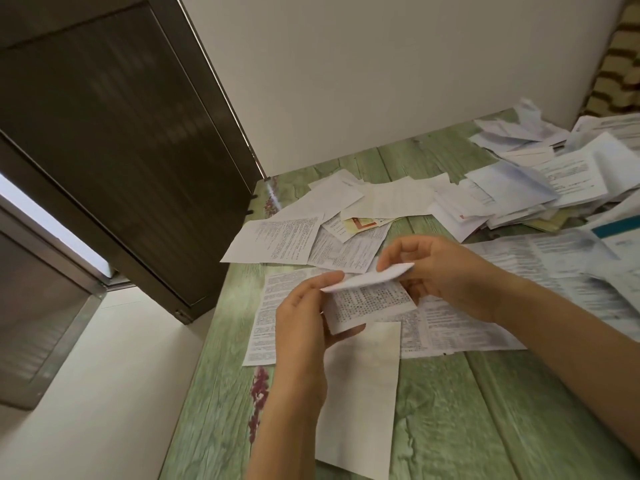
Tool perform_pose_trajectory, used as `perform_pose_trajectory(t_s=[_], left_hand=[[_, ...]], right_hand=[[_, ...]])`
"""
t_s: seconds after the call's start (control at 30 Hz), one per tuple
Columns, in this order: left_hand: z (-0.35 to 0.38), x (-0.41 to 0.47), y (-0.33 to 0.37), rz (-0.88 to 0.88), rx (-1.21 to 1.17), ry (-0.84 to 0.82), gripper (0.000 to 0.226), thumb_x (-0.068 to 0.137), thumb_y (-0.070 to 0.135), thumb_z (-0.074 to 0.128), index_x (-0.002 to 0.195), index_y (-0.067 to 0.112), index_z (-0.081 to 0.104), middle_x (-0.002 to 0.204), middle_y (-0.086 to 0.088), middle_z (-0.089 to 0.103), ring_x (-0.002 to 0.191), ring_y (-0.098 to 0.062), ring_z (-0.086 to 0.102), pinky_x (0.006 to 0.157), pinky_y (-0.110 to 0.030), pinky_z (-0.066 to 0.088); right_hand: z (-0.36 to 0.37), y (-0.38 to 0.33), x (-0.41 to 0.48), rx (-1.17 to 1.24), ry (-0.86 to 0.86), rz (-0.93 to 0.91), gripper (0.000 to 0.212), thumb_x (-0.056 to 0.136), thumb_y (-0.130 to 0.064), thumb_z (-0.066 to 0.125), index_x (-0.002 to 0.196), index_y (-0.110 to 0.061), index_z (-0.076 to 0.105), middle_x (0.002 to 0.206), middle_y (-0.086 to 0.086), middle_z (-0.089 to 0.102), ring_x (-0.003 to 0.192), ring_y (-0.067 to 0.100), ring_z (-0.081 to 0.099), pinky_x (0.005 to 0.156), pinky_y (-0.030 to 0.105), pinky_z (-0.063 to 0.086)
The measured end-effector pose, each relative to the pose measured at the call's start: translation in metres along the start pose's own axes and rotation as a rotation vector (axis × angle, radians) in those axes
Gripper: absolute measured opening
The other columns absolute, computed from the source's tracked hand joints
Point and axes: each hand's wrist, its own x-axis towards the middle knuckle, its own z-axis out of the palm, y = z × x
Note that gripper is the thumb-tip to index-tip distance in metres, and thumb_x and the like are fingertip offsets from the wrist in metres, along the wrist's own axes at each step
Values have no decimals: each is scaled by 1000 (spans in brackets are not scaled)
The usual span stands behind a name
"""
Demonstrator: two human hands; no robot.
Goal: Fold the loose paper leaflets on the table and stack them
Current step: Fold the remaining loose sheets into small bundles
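Over the green table (450, 427), mid-fold on one leaflet (367, 303).

Strewn on the far side with loose leaflets (277, 240), heaped at far right with what look like folded ones (519, 202), and a long blank sheet (360, 393) lying under the hands. Held clear of these, long axis running left to right and rising slightly rightward, upper flap bent over. Pinched at its left end by the left hand (301, 327) and at its right end by the right hand (446, 271), both equally near. Probably next: pressing the crease along that axis.

Bare table (485, 427) nearside, leaflets (502, 188) crowding far (right)
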Motion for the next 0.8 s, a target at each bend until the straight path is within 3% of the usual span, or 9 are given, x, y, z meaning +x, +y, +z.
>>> perform_pose_trajectory(t_s=[0.1, 0.2, 0.33, 0.43, 0.6, 0.8], left_hand=[[0, -1, 3, -92, -119, -56, 30, 97, 24, 43, 92, 7, 68, 88, -12, 71, 69, -21, 68, 51, -29, 55], [2, -3, 2, -126, -58, -78, 38, 94, 41, 46, 85, 12, 69, 75, -5, 72, 65, -19, 69, 53, -30, 57], [4, -1, -6, -37, 113, 8, 9, 88, 16, 63, 85, 14, 71, 86, -4, 69, 74, -15, 62, 63, -30, 53], [3, 1, -10, 60, 223, 44, 12, 88, 12, 62, 81, 17, 71, 75, 5, 67, 61, 1, 56, 53, -14, 43], [8, -3, -13, 169, 333, 1, 13, 87, 14, 62, 78, 19, 70, 75, 10, 65, 57, 13, 53, 49, -4, 38], [9, -2, -16, 332, 567, -31, 14, 88, 16, 59, 76, 18, 66, 72, 12, 63, 65, 8, 54, 56, -7, 40]], right_hand=[[-1, 0, 1, -23, 61, -27, 37, 90, 11, 44, 65, -9, 64, 76, 7, 63, 48, 3, 51, 41, 14, 38], [0, -1, -1, -70, 68, -66, 38, 88, 13, 46, 64, -8, 68, 85, 10, 68, 49, 0, 54, 43, 12, 38], [4, -1, -1, -80, 51, -46, 37, 91, 6, 43, 80, -10, 73, 88, 5, 70, 66, 5, 61, 56, 15, 45], [3, 0, 2, -6, 11, -24, 29, 97, -9, 41, 100, -10, 70, 90, 10, 65, 80, 20, 58, 72, 31, 46], [6, 5, 0, -157, -49, -11, 12, 86, -22, 65, 89, -12, 71, 76, 0, 66, 67, 9, 57, 57, 22, 42], [2, 6, 1, -316, -19, -72, 9, 85, -18, 68, 76, -18, 69, 69, -4, 65, 58, -2, 54, 52, 16, 41]])
